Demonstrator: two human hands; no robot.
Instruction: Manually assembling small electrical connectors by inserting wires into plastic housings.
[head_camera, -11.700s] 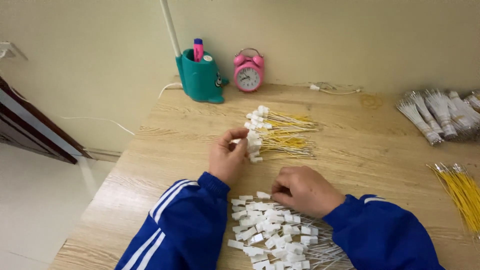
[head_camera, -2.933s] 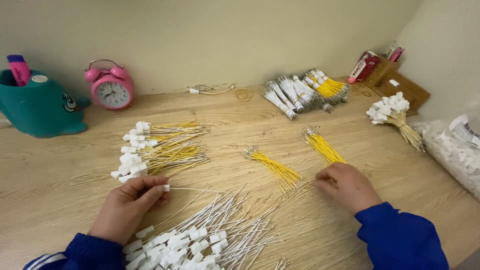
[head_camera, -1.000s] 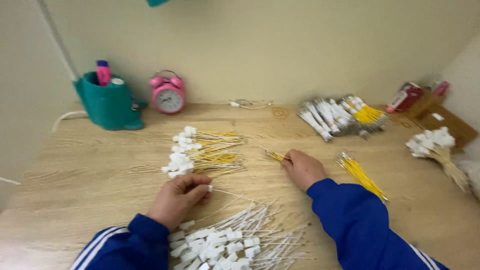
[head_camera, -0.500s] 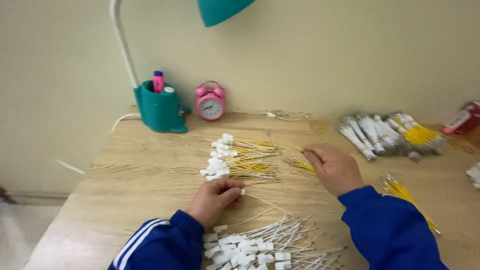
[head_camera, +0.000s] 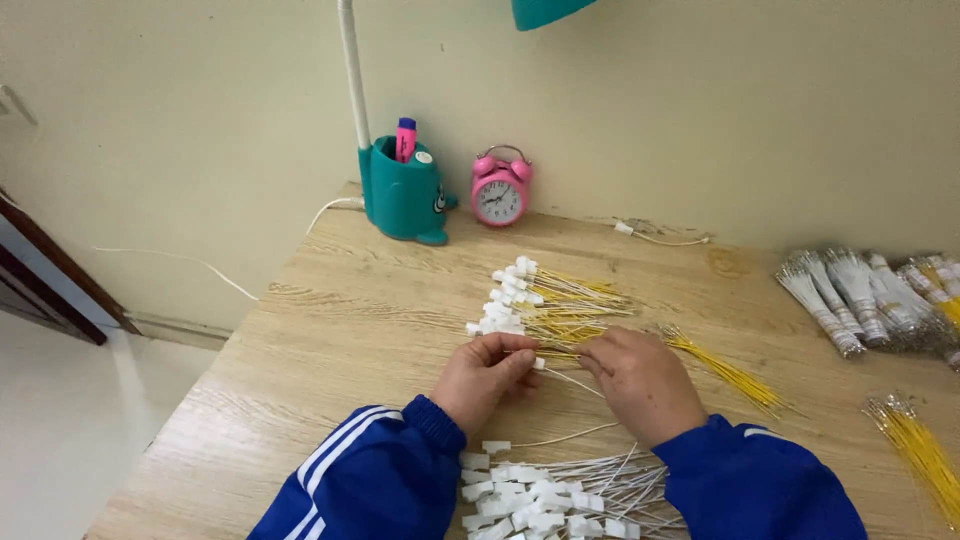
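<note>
My left hand (head_camera: 487, 375) pinches a small white connector with a thin white wire (head_camera: 572, 380) running from it toward my right hand (head_camera: 640, 375). My right hand pinches a yellow wire at the other side, its fingertips almost meeting the left ones. Just beyond both hands lies a pile of yellow wires with white connectors (head_camera: 545, 305). Close to my body lies a heap of white wires with white connectors (head_camera: 560, 495). A loose bunch of plain yellow wires (head_camera: 725, 368) lies right of my right hand.
A teal lamp base holding a pink pen (head_camera: 405, 190) and a pink alarm clock (head_camera: 500, 188) stand at the back of the wooden table (head_camera: 330, 340). Bundled wires (head_camera: 870, 295) and more yellow wires (head_camera: 915, 450) lie at the right. The table's left edge drops to the floor.
My right hand has come in from the yellow wires at the right to meet my left hand, which has lifted toward the connector pile. The view has swung left.
</note>
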